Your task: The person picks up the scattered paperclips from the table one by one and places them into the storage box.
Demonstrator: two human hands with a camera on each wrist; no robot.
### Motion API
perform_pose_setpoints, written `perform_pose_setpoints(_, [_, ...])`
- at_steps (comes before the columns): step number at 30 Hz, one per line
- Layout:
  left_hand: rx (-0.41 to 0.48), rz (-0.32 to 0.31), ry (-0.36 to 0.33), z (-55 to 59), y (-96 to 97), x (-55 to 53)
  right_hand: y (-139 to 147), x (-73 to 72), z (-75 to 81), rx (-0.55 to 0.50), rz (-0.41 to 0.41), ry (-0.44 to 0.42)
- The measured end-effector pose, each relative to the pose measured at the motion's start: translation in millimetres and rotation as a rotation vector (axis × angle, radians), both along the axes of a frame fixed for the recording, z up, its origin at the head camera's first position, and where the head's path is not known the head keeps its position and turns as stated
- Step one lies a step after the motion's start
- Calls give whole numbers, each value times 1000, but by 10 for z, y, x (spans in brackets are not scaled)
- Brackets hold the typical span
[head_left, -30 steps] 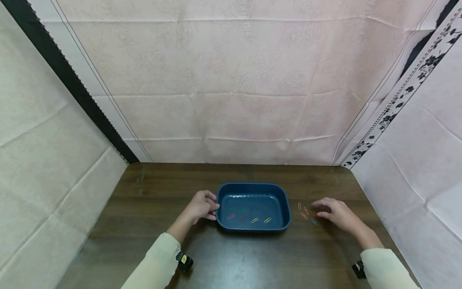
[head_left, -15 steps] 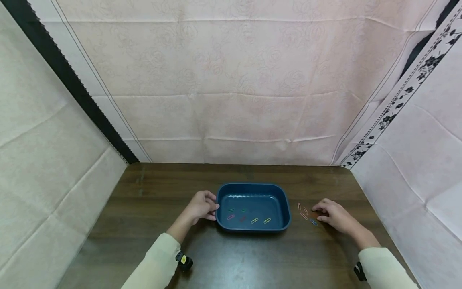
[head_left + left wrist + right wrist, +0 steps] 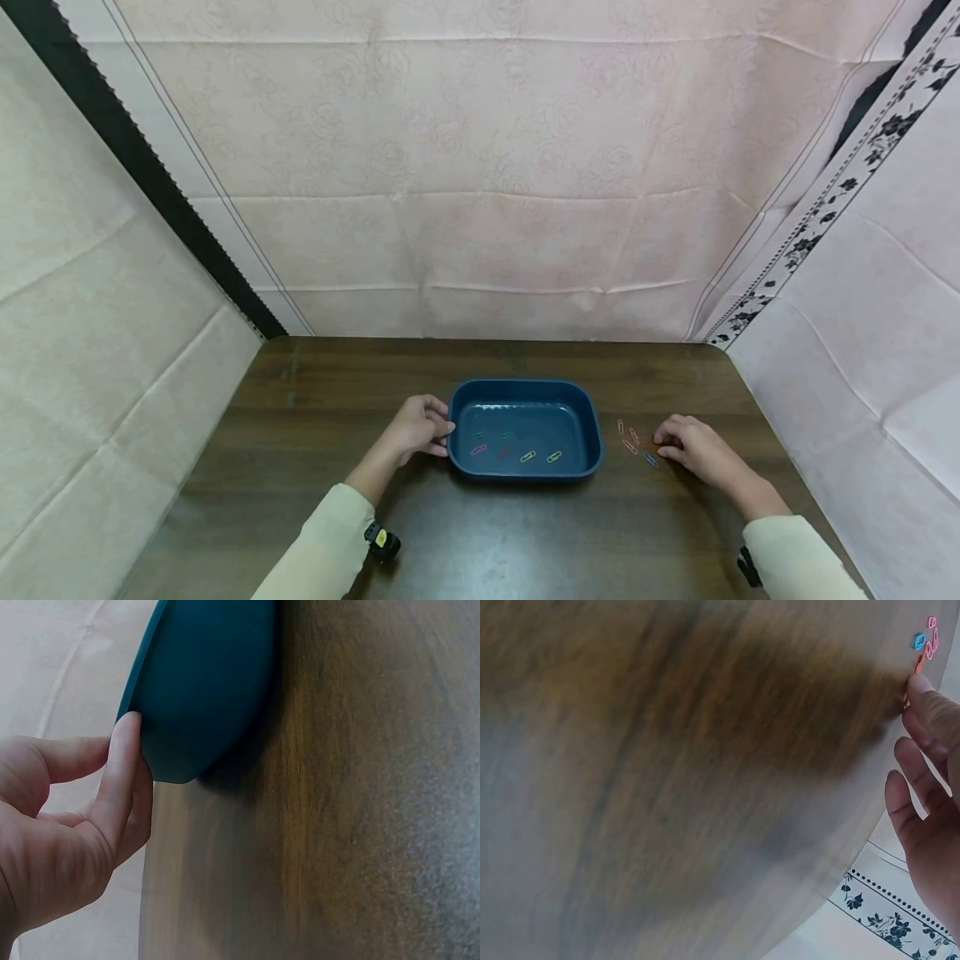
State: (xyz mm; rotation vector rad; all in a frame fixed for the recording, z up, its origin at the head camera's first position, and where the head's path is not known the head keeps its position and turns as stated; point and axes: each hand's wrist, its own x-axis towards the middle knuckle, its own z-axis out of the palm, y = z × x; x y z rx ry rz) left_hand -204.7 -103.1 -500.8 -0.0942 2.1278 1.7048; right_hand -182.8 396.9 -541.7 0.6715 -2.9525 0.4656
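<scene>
A dark blue rectangular tray (image 3: 525,473) stands on the wooden table, with several green, pink, red and yellow paper clips inside. My left hand (image 3: 422,427) pinches its left rim; in the left wrist view the thumb and fingers (image 3: 124,742) hold the tray's edge (image 3: 217,675). To the right of the tray, my right hand (image 3: 692,443) pinches an orange-red paper clip (image 3: 919,664) between thumb and finger, low over the table. Beside those fingertips lie a blue paper clip (image 3: 651,459) and several pink ones, such as a pink paper clip (image 3: 631,447).
The brown wooden table (image 3: 480,533) runs back to a pale patterned cloth (image 3: 487,208) hung behind it. More cloth hangs at the left (image 3: 112,375) and right, the right one with a floral border (image 3: 802,242). A small black camera (image 3: 384,543) sits on the left wrist.
My right hand's fingertips have come down and closed on the orange-red paper clip, then drawn slightly right. The left hand stays at the tray's rim.
</scene>
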Motion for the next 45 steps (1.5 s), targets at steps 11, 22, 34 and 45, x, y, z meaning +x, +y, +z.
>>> perform_pose_setpoints(11, [5, 0, 4, 12, -3, 0, -11, 0, 7, -30, -6, -46])
perform_pose_setpoints(22, [-9, -2, 2, 1, -4, -22, -25, 2, 16, -60, -41, -111])
perform_pose_setpoints(34, [-8, -1, -5, 1, -1, -13, -36, 27, 14, -67, -54, -116])
perform_pose_setpoints(45, [-4, -9, -1, -5, -6, -1, -43, 26, 110, -108, -54, -83])
